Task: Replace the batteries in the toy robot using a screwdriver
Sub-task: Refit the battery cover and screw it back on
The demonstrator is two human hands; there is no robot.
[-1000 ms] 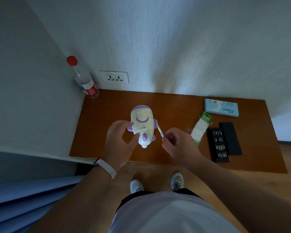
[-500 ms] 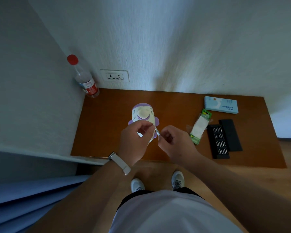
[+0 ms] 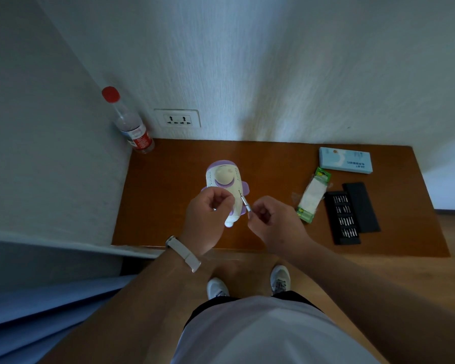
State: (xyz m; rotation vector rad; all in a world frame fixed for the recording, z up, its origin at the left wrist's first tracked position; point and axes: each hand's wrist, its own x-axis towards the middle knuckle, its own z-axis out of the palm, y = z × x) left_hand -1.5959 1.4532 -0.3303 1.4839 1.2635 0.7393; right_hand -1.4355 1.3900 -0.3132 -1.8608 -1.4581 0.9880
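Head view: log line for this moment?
left grip: holds toy robot | right grip: pinches screwdriver, tip at toy's side | battery pack: on table, untouched

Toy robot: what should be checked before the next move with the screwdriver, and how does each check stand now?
1. White and purple plastic toy robot held by left hand: ok.
2. Slim silver metal screwdriver pinched in right hand: ok.
3. Screwdriver tip seated in a screw: cannot tell, too small.
4. Battery cover state: cannot tell, hidden behind left hand.
5. Green and white battery pack lying ready on brown wooden table: ok.
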